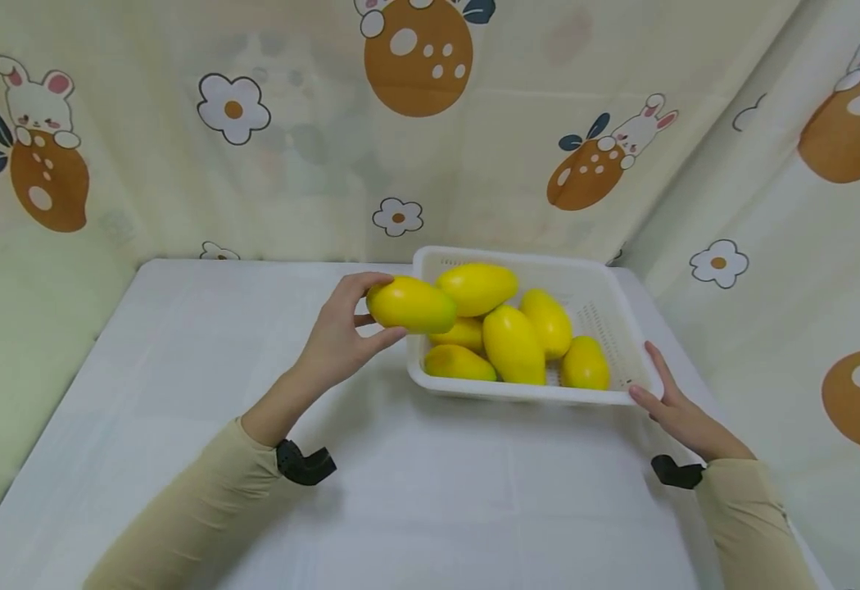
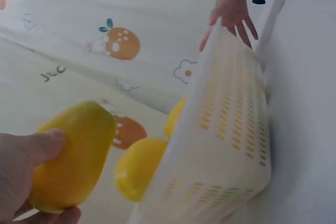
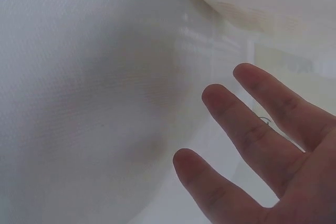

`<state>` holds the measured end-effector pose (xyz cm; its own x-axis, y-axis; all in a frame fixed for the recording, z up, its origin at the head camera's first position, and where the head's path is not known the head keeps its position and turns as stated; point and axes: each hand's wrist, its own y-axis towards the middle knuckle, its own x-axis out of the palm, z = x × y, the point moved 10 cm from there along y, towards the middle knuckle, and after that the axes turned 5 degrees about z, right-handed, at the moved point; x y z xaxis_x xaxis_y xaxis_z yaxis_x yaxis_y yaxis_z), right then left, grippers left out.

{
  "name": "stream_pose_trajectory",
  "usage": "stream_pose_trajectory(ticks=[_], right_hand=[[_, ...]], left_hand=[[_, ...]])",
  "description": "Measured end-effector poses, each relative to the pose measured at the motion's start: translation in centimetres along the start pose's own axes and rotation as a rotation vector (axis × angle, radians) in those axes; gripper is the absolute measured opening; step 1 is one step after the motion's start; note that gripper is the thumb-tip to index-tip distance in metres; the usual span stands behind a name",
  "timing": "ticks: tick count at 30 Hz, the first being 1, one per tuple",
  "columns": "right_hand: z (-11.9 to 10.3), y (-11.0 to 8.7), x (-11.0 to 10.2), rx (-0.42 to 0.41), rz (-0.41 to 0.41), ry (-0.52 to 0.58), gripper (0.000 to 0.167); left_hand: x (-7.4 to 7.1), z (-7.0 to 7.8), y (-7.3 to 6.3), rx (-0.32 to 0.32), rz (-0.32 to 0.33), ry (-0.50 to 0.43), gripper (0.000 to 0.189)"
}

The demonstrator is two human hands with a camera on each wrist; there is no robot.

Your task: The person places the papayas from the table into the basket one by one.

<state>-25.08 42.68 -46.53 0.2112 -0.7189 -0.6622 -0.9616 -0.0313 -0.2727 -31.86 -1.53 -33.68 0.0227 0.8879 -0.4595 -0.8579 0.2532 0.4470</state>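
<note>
My left hand [image 1: 334, 338] grips a yellow mango [image 1: 411, 306] with a greenish end, thumb on the near side and fingers on the far side. It is held at the left end of a white plastic basket [image 1: 533, 395], level with the rim. Several other yellow mangoes [image 1: 513, 346] lie in the basket, mostly in its left and middle parts. At the basket's front right corner is my right hand [image 1: 688, 418], its thumb at the rim and a finger along the side. In the right wrist view, three straight, spread fingers [image 3: 247, 140] show; the thumb is out of sight.
A white cloth covers the table [image 1: 430, 492] under the basket. Behind and to the right hangs a cream curtain [image 1: 305, 188] printed with rabbits, flowers and brown fruit. Each wrist wears a black curved mount [image 1: 305, 465].
</note>
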Motion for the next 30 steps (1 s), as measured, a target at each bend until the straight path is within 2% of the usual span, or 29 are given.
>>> stream_pose_trajectory(ticks=[6,12,18,22,30], right_hand=[[-0.1,0.2,0.1,0.009,0.004,-0.002,0.084],[-0.3,0.2,0.3,0.019,0.001,0.027,0.086],[-0.2,0.0,0.0,0.038,0.004,0.037,0.086],[-0.1,-0.1,0.0,0.047,0.007,0.016,0.087],[-0.2,-0.2,0.1,0.045,0.000,0.013,0.085]], left_hand=[[3.1,-0.3,0.3,0.039,-0.032,0.094,0.062],[5.4,-0.6,0.3,0.080,-0.060,0.175,0.059],[6.7,-0.2,0.4,0.131,-0.059,0.250,0.058],[7.6,0.0,0.4,0.147,-0.089,0.330,0.056],[8.6,0.5,0.3,0.204,-0.105,0.423,0.048]])
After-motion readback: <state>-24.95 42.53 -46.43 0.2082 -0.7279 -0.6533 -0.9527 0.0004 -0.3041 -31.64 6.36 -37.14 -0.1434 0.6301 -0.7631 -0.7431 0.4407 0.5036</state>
